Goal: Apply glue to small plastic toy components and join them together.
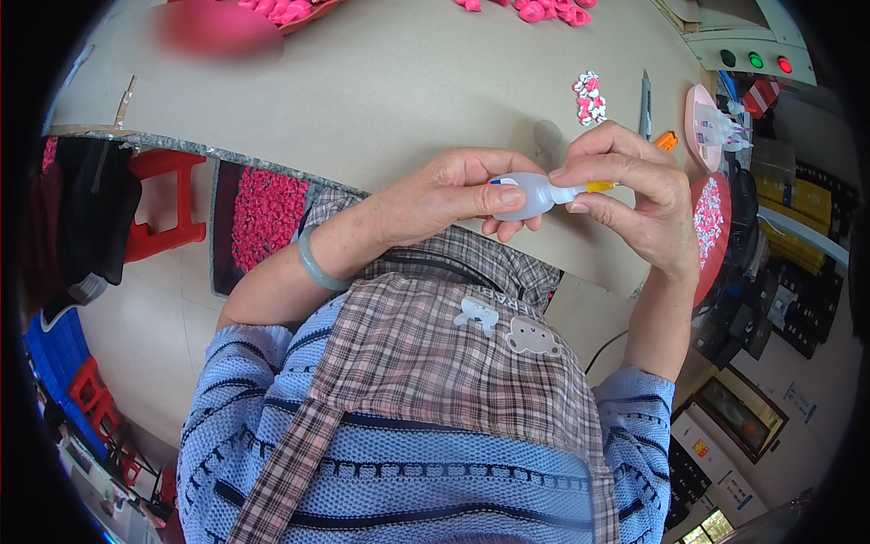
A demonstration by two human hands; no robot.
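My left hand (458,186) is wrapped around a small translucent squeeze bottle (535,192), its thumb lying along the side. The bottle is tipped on its side above the near edge of the table, nozzle toward the right. A yellow dispensing tip (598,187) sits at the end of the nozzle. The thumb and fingers of my right hand (639,181) close around that tip and the nozzle's end. Just beyond the hands lies a small pile of pink and white pieces (590,98). A grey utility knife (646,104) and an orange piece (667,140) rest near my right hand.
A pink dish (698,150) holding more bottles stands at the right, beside a red tray (711,272) of small white and pink pieces. Pink pieces (553,9) lie at the far edge. A bin of pink pieces (269,213) and a red stool (168,204) are at left.
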